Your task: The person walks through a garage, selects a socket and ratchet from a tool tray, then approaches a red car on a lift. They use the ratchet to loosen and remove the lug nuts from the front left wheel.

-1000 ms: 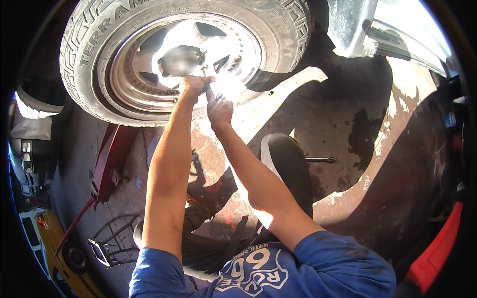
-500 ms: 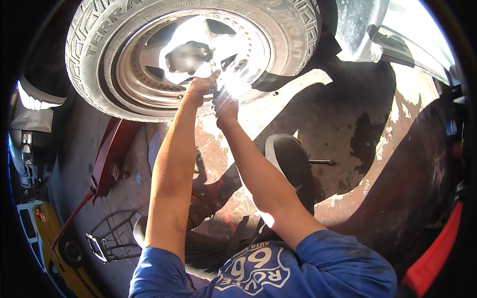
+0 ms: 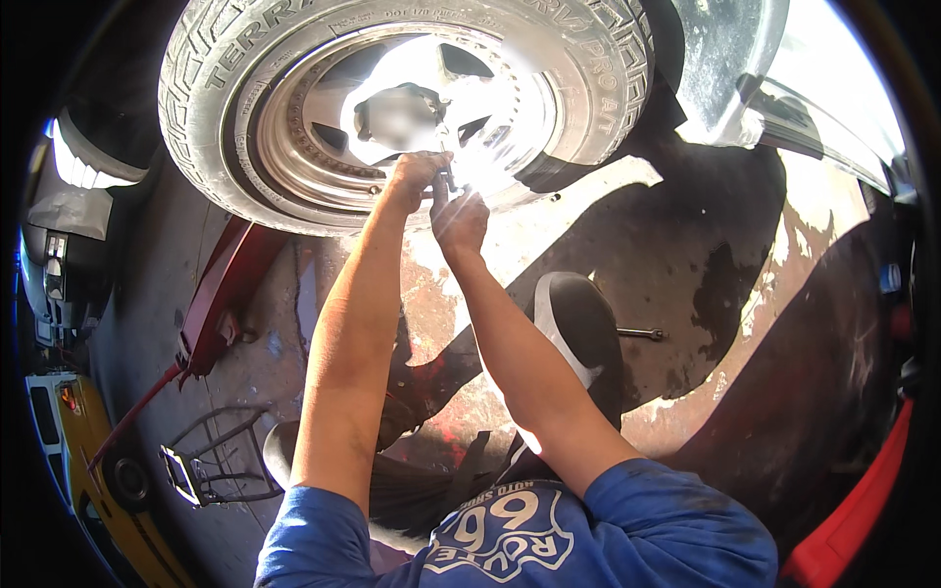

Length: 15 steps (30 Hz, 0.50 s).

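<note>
A car wheel with a silver rim and a chunky tyre fills the top of the view. Both my arms reach up to the rim just below its hub. My left hand is closed around a small thin metal piece at the rim. My right hand is right beside it, one finger raised against the same piece. Strong glare on the rim hides the right fingertips and what the piece is.
A red floor jack lies under the tyre at the left. A wrench lies on the stained concrete floor at the right, near my dark shoe. A wire stand and a yellow object sit lower left. Car bodywork is upper right.
Both hands stay at the rim below the hub. They and the wheel have drifted slightly right in the view, and the right hand has come closer to the left.
</note>
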Tool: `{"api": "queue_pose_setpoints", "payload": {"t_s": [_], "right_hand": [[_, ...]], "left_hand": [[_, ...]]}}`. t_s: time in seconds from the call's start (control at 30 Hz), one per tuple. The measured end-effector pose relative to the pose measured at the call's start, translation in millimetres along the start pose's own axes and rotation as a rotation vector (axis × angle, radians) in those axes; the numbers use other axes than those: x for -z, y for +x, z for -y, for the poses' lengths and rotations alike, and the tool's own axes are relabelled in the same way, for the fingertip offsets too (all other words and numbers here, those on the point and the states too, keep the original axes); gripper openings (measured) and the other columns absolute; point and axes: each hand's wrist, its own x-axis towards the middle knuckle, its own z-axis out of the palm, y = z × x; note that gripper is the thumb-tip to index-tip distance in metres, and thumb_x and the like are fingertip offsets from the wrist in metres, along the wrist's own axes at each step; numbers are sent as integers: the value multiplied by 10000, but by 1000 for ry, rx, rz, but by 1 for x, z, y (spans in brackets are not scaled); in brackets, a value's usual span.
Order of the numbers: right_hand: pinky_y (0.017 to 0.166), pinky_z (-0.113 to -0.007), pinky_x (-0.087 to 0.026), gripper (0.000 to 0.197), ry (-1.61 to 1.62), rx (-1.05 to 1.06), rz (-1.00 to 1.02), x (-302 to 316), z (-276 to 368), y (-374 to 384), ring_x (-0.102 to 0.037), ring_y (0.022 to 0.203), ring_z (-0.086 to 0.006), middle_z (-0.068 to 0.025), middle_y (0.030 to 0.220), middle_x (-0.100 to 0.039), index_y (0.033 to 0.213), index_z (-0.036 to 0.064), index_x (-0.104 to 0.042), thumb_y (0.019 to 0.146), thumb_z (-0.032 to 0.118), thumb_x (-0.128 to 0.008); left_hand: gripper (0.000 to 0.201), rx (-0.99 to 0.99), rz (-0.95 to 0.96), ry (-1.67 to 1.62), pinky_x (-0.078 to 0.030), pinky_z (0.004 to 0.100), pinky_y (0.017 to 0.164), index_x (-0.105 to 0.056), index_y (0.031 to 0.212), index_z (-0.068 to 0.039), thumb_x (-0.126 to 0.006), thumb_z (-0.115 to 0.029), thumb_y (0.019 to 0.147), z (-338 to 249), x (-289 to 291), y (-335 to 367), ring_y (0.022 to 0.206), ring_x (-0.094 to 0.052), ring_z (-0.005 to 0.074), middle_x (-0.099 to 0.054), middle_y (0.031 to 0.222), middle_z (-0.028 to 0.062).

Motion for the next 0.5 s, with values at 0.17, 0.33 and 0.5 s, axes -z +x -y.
{"api": "queue_pose_setpoints", "payload": {"t_s": [0.17, 0.33, 0.5], "right_hand": [[876, -475, -497, 558, 173, 13, 59, -7, -3, 3, -657, 968, -444, -286, 952, -684, 1120, -83, -599, 984, 447, -488], [829, -468, -509, 528, 71, 43, 216, -4, -11, 8, -669, 866, -390, -246, 862, -679, 1042, -62, -616, 1005, 442, -464], [601, -449, -497, 633, -314, 415, 38, -1, -21, 35, -617, 603, -358, -225, 727, -648, 827, -58, -630, 998, 526, -457]], "left_hand": [[367, 57, 59, -581, -498, 349, 923, -586, 1201, -20, -474, -328, 1036, 33, -9, -22, 987, -590, 178, -656, 1099, 94], [613, 37, 104, -587, -390, 500, 1057, -402, 1443, -5, -338, -468, 1046, 99, -7, -52, 1282, -474, 288, -455, 1455, 167], [514, 158, -158, -413, -466, 454, 1013, -522, 1326, -23, -501, -412, 992, 174, 48, -74, 1194, -581, 268, -588, 1325, 129]]}}
